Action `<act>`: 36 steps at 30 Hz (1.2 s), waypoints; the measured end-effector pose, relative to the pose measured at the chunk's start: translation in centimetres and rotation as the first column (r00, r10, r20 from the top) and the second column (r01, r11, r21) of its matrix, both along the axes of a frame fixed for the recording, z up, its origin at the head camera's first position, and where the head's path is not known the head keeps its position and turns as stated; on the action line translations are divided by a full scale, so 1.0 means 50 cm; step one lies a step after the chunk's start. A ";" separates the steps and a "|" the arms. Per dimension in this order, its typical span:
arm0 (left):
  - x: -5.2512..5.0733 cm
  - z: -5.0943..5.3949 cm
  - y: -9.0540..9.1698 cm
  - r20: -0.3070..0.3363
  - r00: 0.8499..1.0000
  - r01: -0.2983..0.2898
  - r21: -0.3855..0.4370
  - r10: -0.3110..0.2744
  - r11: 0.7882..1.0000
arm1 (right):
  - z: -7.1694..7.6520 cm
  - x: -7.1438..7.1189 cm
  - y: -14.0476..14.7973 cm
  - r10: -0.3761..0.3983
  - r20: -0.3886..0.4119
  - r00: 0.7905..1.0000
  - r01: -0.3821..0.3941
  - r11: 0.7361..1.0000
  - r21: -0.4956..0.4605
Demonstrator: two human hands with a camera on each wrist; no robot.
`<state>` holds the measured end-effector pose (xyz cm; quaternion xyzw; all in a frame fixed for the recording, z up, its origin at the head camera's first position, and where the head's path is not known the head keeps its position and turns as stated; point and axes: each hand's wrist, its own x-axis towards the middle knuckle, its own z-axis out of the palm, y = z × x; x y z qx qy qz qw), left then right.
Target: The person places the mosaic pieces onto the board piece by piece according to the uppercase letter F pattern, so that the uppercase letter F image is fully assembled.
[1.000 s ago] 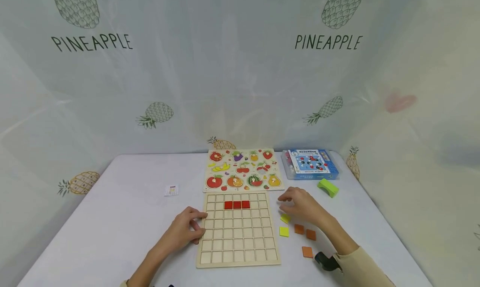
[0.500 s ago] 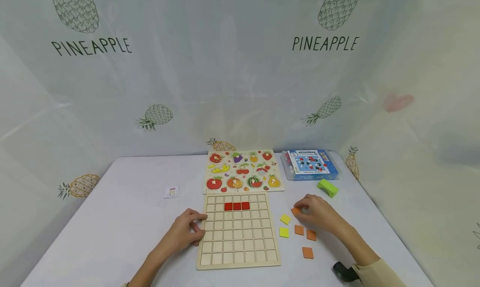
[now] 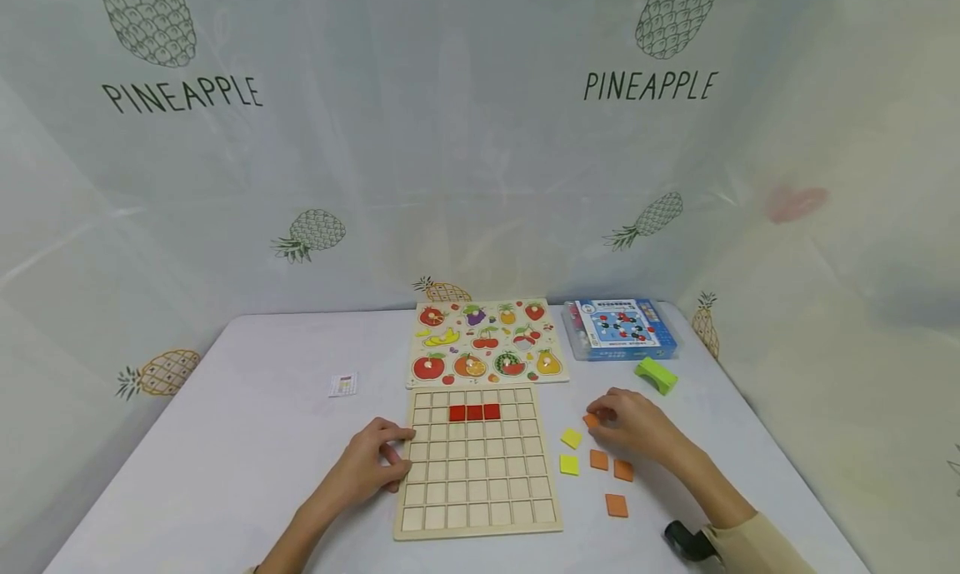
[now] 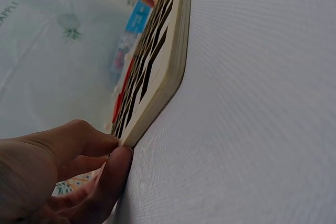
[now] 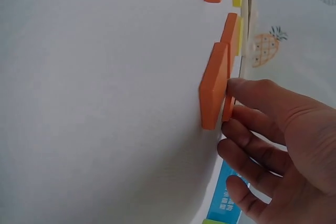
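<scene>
In the head view my left hand (image 3: 369,457) holds the left edge of a wooden grid board (image 3: 477,467) with thumb and index finger. The left wrist view has those fingertips (image 4: 122,156) against the board's rim. Three red square tiles (image 3: 475,412) sit side by side in the second row from the far side. To the board's right my right hand (image 3: 633,420) pinches an orange square tile (image 3: 592,421) at the table, partly hidden by the fingers. Near it lie two yellow tiles (image 3: 569,465) and three more orange tiles (image 3: 617,506).
Beyond the grid board lies a fruit puzzle board (image 3: 487,345). A blue boxed set (image 3: 622,331) stands at the back right, with a green arched block (image 3: 656,376) in front. A small printed card (image 3: 343,384) lies to the left.
My right hand has moved right and slightly nearer, from beside the grid board, and has taken hold of an orange tile. My left hand stays at the board's left edge.
</scene>
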<state>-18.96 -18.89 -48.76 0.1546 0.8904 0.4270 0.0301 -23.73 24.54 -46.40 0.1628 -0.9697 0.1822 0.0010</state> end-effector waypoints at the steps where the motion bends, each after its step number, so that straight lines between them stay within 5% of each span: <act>1: 0.000 0.000 0.000 -0.001 1.000 0.000 0.001 0.000 1.000 | 0.003 -0.001 -0.002 0.005 0.007 1.000 -0.005 1.000 -0.001; 21: 0.000 0.003 0.002 -0.011 1.000 0.004 0.000 -0.004 1.000 | 0.013 -0.015 -0.020 0.043 0.012 0.999 -0.043 0.999 -0.016; 31: 0.003 0.002 0.001 -0.023 1.000 0.006 -0.007 -0.006 1.000 | 0.029 -0.020 -0.105 0.171 0.006 0.985 -0.171 0.985 -0.011; 36: 0.002 0.001 0.001 -0.022 1.000 0.007 -0.009 -0.007 1.000 | 0.032 -0.026 -0.161 0.285 -0.013 0.958 -0.285 0.959 -0.006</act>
